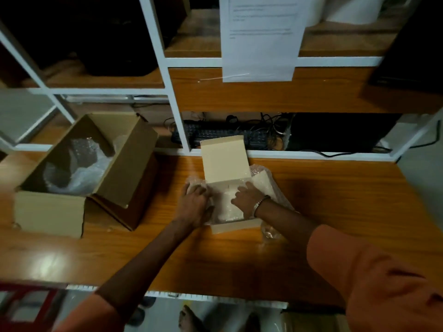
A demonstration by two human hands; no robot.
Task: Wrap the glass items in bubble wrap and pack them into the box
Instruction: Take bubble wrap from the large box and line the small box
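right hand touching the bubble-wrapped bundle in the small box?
Touching. The head view shows the right hand resting on the bubble-wrapped bundle inside the small box, fingers spread over the wrap with no gap visible.

- Bare table [335, 212] is lying open to the right of the small box [225, 164], giving a hand room to pass.
- The small box's raised lid is standing at its far side, blocking a reach straight back toward the shelf frame [177, 116].
- The large cardboard box [72, 178] is taking up the table's left side, its flaps spreading outward.
- A strip of bare table is running between the two boxes.
- The near edge of the table is lying open.
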